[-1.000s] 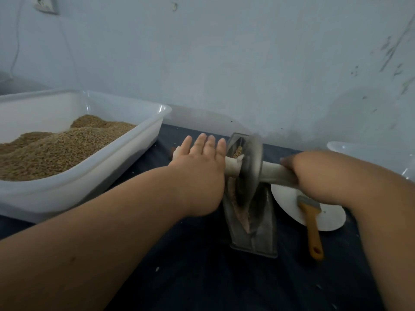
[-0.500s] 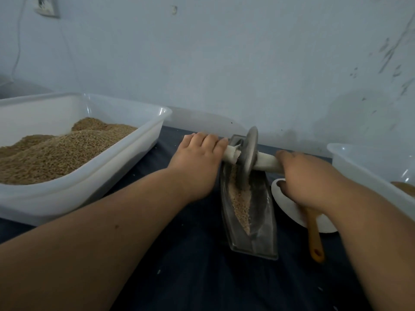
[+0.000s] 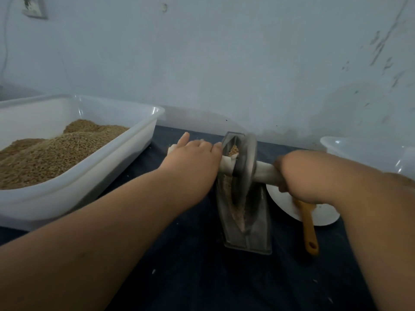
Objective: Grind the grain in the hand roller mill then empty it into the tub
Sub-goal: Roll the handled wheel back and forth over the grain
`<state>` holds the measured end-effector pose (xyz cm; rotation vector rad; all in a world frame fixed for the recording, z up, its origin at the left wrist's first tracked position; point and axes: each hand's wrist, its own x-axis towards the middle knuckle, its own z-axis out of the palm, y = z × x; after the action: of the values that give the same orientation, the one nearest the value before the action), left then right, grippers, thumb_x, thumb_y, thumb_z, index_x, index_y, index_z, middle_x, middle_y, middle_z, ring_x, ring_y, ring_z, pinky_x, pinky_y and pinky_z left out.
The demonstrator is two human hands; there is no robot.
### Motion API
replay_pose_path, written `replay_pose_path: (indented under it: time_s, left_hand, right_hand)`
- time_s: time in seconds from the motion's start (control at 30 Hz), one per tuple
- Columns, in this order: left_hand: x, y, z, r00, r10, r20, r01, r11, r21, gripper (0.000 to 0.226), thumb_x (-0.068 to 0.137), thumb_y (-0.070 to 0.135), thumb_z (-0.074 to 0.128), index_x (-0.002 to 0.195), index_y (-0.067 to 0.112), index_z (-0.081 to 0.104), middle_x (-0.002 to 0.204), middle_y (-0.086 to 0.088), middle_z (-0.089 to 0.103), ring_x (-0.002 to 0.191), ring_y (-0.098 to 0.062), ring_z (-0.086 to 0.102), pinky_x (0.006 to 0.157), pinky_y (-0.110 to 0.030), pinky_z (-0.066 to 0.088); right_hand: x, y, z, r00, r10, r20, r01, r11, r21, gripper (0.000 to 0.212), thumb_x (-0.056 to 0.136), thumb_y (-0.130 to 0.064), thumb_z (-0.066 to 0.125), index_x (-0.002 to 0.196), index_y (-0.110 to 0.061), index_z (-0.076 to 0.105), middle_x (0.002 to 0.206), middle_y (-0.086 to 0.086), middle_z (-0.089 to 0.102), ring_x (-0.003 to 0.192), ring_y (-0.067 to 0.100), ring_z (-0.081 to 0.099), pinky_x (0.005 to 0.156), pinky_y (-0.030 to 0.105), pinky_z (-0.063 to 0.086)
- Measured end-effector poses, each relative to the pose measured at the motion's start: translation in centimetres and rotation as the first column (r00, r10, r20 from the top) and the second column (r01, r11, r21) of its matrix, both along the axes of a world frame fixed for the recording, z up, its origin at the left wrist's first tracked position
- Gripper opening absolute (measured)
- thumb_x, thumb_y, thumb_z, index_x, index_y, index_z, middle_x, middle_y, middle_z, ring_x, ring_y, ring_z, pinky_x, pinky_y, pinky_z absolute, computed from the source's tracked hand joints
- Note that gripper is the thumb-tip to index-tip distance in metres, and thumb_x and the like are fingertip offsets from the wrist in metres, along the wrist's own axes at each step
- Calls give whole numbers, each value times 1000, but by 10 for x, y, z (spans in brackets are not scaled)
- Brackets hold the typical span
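Wheel (image 3: 249, 153) rolled nearer; dark cloth (image 3: 202, 277) underneath; pale blue wall (image 3: 224, 63) behind.

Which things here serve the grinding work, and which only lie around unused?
In use: mill, grain in it, left hand, right hand, left tub, probably right tub.
Lying about: brush, plate, wall socket.
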<state>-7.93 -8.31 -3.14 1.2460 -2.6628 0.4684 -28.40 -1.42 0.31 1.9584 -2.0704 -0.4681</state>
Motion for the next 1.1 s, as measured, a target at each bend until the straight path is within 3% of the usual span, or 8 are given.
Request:
replay_pose_path:
  time_s: [0.1,0.17,0.27,0.4,0.57,0.83,0.93,1.1]
  left_hand:
    - [-9,-19,-17,990,20,-138,-27,999,-46,76,90,5,30,154,12,-11,164,-5,1,150,-25,-12,115,-47,-18]
    - [-12,-28,-28,976,40,-214,-47,998,-30,74,85,8,12,153,14,-18,163,-3,-15,147,-27,-24,112,-45,-24]
    - [-11,-33,-35,981,44,-186,-55,997,-52,76,80,17,1,151,14,-22,161,-3,-23,146,-28,-27,106,-43,-30]
    - [-7,-29,-29,988,20,-151,-38,992,-119,75,82,22,8,156,16,-6,162,-3,7,149,-26,2,118,-45,-10]
    - [7,-11,-8,988,-36,-152,30,999,-44,60,84,18,51,140,23,33,137,1,42,124,-24,40,105,-39,29]
    - [19,12,13,996,-84,17,84,996,10,51,86,12,52,134,20,40,125,-2,52,113,-22,51,91,-35,38]
    - [5,-2,0,1000,19,1,-19,998,52,79,88,5,45,155,12,4,158,-8,24,148,-27,16,120,-48,6]
    - [-9,-33,-33,975,112,-192,-116,993,-12,79,91,6,24,146,13,-32,159,-6,-30,143,-28,-32,116,-49,-18]
  right_hand:
    - [-17,-26,-30,990,-29,138,59,974,-217,47,93,-8,53,138,-13,43,103,6,58,91,22,58,77,31,49]
    - [-26,-37,-50,971,17,240,75,928,-365,71,96,-10,46,157,-14,10,155,16,31,140,34,32,120,40,20]
    - [-34,-44,-64,954,66,293,60,914,-401,92,97,-22,51,155,-23,-19,165,3,-15,152,21,-11,115,32,-16]
    - [-36,-34,-54,954,92,286,7,945,-327,88,95,-29,59,159,-20,-2,164,8,16,149,25,16,123,37,5]
    - [-12,0,-3,991,58,117,-46,993,-109,41,92,-31,56,130,-22,46,106,-1,60,89,16,59,77,34,53]
    - [9,12,8,984,-47,-171,80,978,192,28,97,-16,50,120,-12,65,74,-7,45,58,5,38,45,22,23]
    - [8,-11,1,982,-187,-11,186,970,156,64,97,-8,50,155,-6,22,127,9,57,108,20,58,74,23,40]
    - [-2,-30,-40,975,-67,213,128,949,-289,72,100,-10,29,155,-8,-18,165,15,-12,152,29,-5,124,45,1]
